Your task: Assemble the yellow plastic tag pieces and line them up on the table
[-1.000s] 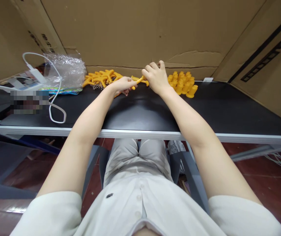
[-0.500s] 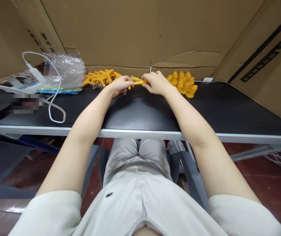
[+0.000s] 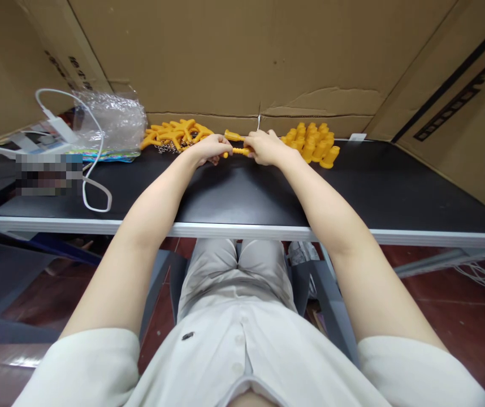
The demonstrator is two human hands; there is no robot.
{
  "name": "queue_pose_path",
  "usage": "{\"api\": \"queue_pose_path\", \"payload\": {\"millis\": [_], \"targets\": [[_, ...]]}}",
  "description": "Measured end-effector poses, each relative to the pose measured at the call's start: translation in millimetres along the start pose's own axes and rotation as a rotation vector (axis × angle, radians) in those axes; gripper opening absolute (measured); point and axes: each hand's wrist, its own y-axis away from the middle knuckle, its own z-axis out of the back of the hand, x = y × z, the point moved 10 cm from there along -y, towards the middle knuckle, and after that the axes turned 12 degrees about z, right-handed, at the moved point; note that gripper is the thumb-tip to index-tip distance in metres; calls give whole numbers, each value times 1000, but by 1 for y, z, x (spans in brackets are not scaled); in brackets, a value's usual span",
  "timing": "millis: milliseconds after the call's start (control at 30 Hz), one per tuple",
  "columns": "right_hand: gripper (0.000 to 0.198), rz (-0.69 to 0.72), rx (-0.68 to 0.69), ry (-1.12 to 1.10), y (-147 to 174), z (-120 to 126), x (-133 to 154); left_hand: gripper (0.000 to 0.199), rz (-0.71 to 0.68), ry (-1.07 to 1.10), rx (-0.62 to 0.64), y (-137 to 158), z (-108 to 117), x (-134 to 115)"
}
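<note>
A thin yellow ribbed rod (image 3: 241, 151) runs between my two hands, just above the black table. The fingers of my left hand (image 3: 209, 149) are closed round its left end; a yellow tip shows below the fingertips. My right hand (image 3: 264, 148) pinches the right end, and its palm hides the rest. Behind the rod, a flared yellow piece (image 3: 234, 135) lies close to my right fingers. Left of my left hand is a pile of yellow branched pieces (image 3: 174, 133) with small metal chains. Several yellow flared pegs (image 3: 310, 140) stand grouped right of my right hand.
Clear plastic wrap (image 3: 111, 118) and colourful flat packets (image 3: 115, 156) lie on the left. A white cable (image 3: 102, 141) loops over the black tabletop (image 3: 242, 198). Cardboard walls (image 3: 208, 56) close off the back and sides. A metal edge (image 3: 242, 231) runs along the table front.
My right hand has shifted slightly, so the flared yellow piece behind now shows more clearly, apart from the ribbed rod. My left hand has hardly moved.
</note>
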Motion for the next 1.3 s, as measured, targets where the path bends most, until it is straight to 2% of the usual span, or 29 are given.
{"api": "queue_pose_path", "payload": {"millis": [167,300,533,733,867,967,1067,1167,1300], "targets": [[39,-47,-2,8,4,9,3,22,0,7,-1,-3,3,2],[41,-23,-67,45,4,16,6,21,-8,19,1,-5,6,2],[40,-17,-103,94,2,19,6,19,-21,-7,1,-5,7,1],[52,-42,-127,162,7,35,16,18,-9,62,28,-4,8,0],[61,-64,-112,209,12,45,23,17,61,116,134,1,-3,5],[63,-62,-158,221,14,51,22,19,111,103,236,6,-18,7],[59,-44,-184,215,13,49,18,22,157,44,257,8,-26,11],[56,-39,-178,211,12,45,14,29,135,20,285,9,-29,10],[60,-22,-171,203,11,44,14,35,164,45,322,16,-27,12]]}}
